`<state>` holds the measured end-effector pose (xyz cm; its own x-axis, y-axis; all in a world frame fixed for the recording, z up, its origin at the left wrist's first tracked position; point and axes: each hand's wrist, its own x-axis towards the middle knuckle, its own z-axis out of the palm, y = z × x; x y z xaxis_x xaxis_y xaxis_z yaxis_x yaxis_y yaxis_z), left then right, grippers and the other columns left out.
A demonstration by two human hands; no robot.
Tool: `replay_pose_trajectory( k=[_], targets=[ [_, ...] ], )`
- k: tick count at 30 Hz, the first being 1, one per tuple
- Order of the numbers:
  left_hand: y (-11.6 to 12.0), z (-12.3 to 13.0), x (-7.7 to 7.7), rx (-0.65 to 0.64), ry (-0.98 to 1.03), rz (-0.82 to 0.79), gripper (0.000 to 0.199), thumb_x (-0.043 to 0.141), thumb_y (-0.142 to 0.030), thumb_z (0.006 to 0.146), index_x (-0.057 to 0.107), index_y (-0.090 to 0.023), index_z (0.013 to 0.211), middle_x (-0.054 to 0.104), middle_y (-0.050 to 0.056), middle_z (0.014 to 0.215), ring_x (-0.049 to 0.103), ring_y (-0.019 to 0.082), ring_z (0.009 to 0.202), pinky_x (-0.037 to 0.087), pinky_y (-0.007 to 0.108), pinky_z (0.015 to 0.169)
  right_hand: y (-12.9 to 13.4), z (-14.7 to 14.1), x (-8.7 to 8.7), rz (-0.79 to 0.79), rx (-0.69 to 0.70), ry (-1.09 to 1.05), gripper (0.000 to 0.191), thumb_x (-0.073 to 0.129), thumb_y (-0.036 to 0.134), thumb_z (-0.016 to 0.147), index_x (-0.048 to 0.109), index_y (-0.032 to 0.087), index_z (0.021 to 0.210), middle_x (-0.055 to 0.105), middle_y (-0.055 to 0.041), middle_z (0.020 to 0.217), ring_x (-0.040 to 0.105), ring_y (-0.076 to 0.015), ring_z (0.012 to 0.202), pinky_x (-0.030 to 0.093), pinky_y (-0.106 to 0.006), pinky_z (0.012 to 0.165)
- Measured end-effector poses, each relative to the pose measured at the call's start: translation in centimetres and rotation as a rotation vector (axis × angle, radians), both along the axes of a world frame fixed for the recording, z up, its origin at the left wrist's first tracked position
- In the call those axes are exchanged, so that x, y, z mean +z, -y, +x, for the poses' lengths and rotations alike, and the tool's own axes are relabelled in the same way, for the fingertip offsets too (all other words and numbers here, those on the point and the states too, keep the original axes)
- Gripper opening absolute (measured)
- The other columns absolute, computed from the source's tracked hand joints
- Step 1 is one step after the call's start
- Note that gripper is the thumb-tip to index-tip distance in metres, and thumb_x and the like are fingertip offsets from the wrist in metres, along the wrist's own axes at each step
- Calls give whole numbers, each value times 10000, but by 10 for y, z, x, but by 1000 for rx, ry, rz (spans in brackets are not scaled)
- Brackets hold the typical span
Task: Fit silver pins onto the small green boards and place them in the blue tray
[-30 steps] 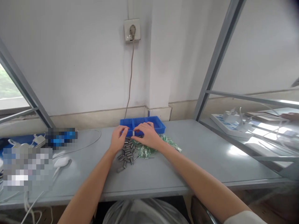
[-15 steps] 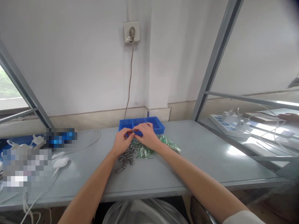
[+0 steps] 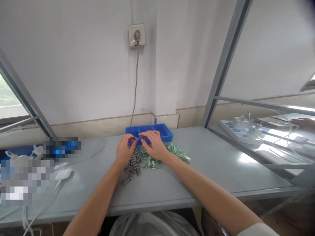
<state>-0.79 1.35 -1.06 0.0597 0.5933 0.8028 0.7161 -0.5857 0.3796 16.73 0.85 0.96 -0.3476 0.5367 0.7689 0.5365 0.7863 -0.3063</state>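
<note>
The left hand [image 3: 125, 148] pinches 1 small metal piece [image 3: 136, 138] near the blue tray [image 3: 168, 139]; a light, steady hold suits it; whether the right hand's [image 3: 154, 145] grip pinches anything, I cannot tell; metal cylinders [image 3: 135, 161], then greenish packets [image 3: 177, 151], crowd the grey worktop [image 3: 216, 157]; behind, 1 wall socket [image 3: 136, 35].

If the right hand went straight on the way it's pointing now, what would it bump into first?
Probably the metal piece held in the left hand, just ahead of the right hand. Depth is unclear, so it might meet the blue tray instead.
</note>
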Motion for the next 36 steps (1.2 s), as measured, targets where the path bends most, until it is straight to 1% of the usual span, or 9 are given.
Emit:
replay_pose_trajectory(
  k=[4,12,17,20,22,26,29,31,36],
  targets=[
    [0,0,-1,-4,-34,-25,78,540,-280,866,581,-218,889,620,18,844,575,148,754,477,281,749,3,-3,0,-3,1,5,237,506,391,918,630,212,1009,686,-66,948,586,-210,917,284,-379,929],
    [-3,1,-5,-22,-57,20,65,552,-265,864,595,-216,868,636,22,838,584,142,745,476,264,715,-3,-7,-5,-63,-35,-51,225,510,374,920,649,203,965,696,-47,920,594,-188,902,287,-369,912],
    [0,4,-5,8,-49,-5,133,521,-316,892,606,-216,913,632,25,838,586,141,742,479,266,727,-9,-3,-4,-162,-78,-46,260,466,371,936,662,225,1025,692,-60,987,596,-201,947,328,-374,895],
    [2,3,-1,40,-23,-32,156,521,-317,887,603,-213,969,633,29,854,588,149,758,478,278,752,-27,7,1,-194,-195,-44,292,460,385,928,669,238,1068,690,-71,1036,590,-222,974,345,-390,897],
    [1,1,0,78,0,-61,151,520,-304,881,603,-216,972,636,40,896,594,172,816,476,303,786,-46,13,6,-258,-304,23,296,464,379,913,685,247,1060,697,-74,1056,585,-247,991,348,-410,890],
    [-8,-7,-4,202,33,-136,168,546,-302,851,612,-232,989,613,79,1029,558,259,1025,438,402,925,-92,15,17,-404,-439,431,301,468,254,882,707,237,1063,709,-104,1050,579,-283,1035,324,-441,899],
    [-17,-14,-12,272,51,-230,275,572,-351,835,598,-216,1073,578,118,1148,515,303,1126,392,463,989,-119,5,21,-439,-433,565,272,530,164,807,737,216,975,722,-119,991,596,-287,1005,312,-454,916],
    [-22,-17,-18,280,63,-304,358,564,-405,841,574,-197,1133,554,145,1221,511,317,1151,384,484,993,-130,-4,19,-452,-418,613,245,565,128,760,749,204,903,727,-127,963,604,-287,989,303,-466,934],
    [-26,-18,-28,242,53,-392,381,506,-480,869,579,-202,1120,584,149,1229,576,301,1083,440,442,906,-145,-22,12,-468,-417,710,247,576,85,722,746,185,871,723,-148,986,614,-294,985,296,-501,952]
  ],
)
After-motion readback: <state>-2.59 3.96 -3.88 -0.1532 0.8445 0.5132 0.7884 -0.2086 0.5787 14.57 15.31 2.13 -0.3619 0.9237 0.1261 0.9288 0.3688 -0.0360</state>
